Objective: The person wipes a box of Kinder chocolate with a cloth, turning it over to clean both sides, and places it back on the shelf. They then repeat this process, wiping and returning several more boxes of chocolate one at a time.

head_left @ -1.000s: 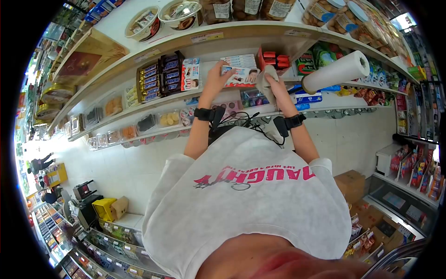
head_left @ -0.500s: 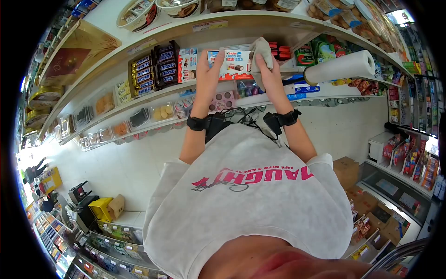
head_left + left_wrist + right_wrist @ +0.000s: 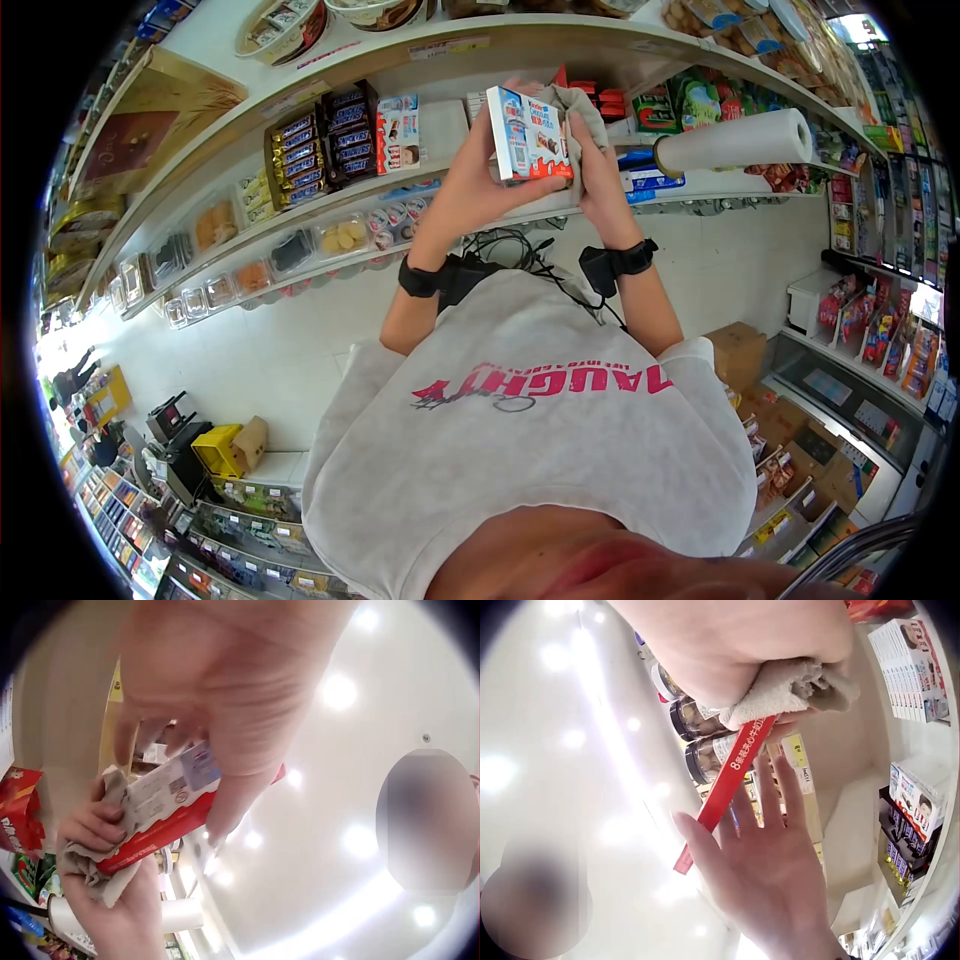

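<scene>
A white and red chocolate box is held up in front of the shelf, tilted. My left hand grips its left end, thumb along the lower edge; in the right wrist view the fingers of that left hand extend behind the box's red side. My right hand pinches the box's other end through a grey cloth. In the left wrist view the cloth wraps that end, with the right hand's fingers curled over it.
Snickers boxes and another white and red box stand on the shelf at left. A white roll juts out at right. Packed food tubs line the lower shelf. Above is another shelf edge.
The box has come off the shelf area towards me and turned from lying flat-on to tilted, showing its end. Both hands moved with it, and the left hand shifted its grip.
</scene>
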### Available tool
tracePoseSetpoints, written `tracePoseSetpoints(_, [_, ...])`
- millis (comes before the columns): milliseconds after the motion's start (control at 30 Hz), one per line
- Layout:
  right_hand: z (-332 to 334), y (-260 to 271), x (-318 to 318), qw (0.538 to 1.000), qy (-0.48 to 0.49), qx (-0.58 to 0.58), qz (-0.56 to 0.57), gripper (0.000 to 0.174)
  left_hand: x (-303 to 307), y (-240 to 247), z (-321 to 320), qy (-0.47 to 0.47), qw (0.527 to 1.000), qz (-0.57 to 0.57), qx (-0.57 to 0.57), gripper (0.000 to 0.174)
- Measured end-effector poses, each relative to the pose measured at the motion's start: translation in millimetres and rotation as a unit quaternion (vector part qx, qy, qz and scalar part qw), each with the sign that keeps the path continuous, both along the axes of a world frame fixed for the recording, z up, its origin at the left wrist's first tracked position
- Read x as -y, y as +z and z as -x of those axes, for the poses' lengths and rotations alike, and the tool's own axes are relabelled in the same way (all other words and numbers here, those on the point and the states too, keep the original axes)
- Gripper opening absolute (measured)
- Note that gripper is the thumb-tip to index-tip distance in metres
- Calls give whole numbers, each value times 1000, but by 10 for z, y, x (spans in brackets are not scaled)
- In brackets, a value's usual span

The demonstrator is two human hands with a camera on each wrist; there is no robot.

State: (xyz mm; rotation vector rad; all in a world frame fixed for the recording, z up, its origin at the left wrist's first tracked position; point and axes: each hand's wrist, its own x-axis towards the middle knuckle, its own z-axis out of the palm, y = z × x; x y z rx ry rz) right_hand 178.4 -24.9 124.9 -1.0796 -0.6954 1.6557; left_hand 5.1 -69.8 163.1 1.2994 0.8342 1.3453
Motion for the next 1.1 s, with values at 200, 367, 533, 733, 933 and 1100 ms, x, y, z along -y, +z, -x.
tracePoseSetpoints(200, [-129, 25, -37, 975, 40, 146, -161, 45, -35, 180, -194, 75, 978, -115, -154, 93])
tracePoseSetpoints(367, [-382, 323, 42, 982, 106, 79, -135, 54, -57, 322, -477, 96, 957, -151, -228, 89])
tracePoseSetpoints(533, [-666, 320, -11, 984, 98, 42, -141, 55, -77, 333, -774, 120, 949, -166, -241, 89])
tracePoseSetpoints(733, [-829, 548, 31, 977, 104, 46, -178, 51, -96, 366, -958, 129, 942, -161, -264, 90])
tracePoseSetpoints(933, [-919, 623, 55, 968, 112, 58, -216, 47, -82, 421, -1094, 134, 939, -170, -268, 101])
tracePoseSetpoints(1100, [-942, 722, 105, 953, 102, 82, -274, 43, -113, 370, -1120, 145, 930, -193, -279, 108])
